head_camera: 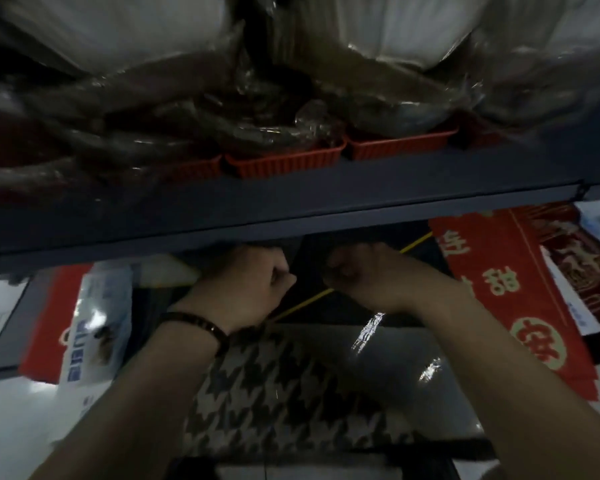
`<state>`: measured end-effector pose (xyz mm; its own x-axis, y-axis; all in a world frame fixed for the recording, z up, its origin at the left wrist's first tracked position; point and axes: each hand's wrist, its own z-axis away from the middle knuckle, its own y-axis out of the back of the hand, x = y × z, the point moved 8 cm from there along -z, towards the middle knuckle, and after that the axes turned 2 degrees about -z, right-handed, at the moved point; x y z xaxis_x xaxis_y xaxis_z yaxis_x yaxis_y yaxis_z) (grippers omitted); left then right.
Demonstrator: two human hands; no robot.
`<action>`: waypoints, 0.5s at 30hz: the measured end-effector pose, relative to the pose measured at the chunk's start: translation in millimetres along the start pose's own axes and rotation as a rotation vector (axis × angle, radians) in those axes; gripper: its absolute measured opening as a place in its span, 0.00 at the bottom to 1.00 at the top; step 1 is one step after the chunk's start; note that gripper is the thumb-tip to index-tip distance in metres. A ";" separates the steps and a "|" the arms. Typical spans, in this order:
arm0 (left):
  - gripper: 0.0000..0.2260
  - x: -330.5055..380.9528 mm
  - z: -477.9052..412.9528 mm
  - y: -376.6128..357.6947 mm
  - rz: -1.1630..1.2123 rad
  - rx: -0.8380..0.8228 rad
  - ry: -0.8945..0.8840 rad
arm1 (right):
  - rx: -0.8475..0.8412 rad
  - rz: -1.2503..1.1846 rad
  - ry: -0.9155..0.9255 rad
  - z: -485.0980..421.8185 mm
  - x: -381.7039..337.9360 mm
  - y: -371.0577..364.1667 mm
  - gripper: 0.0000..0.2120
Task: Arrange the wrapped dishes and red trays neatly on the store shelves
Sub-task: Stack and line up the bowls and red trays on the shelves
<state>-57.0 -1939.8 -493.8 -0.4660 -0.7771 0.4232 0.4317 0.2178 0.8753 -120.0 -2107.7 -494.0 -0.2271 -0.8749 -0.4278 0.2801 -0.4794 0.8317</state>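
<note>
Red trays [284, 164] carrying wrapped dishes [399, 112] are sitting along the dark shelf [326, 202]. Beneath its edge, the left hand [246, 285] and right hand [368, 275] are each curling their grip closed above a yellow cord [305, 301]; whether either is holding anything is unclear.

Ribbed red trays [284, 164] hold plastic-wrapped dishes [395, 112] along the shelf [291, 202] edge.

Dark grey shelf [291, 202], pale glossy floor [0, 317], dim light

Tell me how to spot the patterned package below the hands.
Find the dark shelf board crossing the picture. Below it, bottom centre, lies the package. It alone bears black-and-white houndstooth; its neighbours are a red banner and a blue-white packet.
</note>
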 end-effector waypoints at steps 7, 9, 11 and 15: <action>0.10 46.6 73.3 49.2 0.031 0.136 -0.064 | 0.212 -0.022 0.043 82.8 -24.6 34.9 0.22; 0.09 60.4 89.3 65.7 0.046 0.218 -0.099 | 0.285 -0.045 0.085 103.5 -36.1 52.0 0.20; 0.08 73.6 102.2 79.6 0.059 0.274 -0.125 | 0.348 -0.059 0.109 124.3 -43.7 70.0 0.17; 0.07 96.7 112.8 103.1 0.027 0.304 -0.152 | 0.475 -0.110 0.129 151.9 -45.6 102.4 0.10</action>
<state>-144.7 -1925.9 -336.3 -0.5768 -0.6769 0.4573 0.2063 0.4209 0.8833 -222.7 -2106.3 -335.6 -0.1055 -0.8369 -0.5371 -0.2012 -0.5110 0.8357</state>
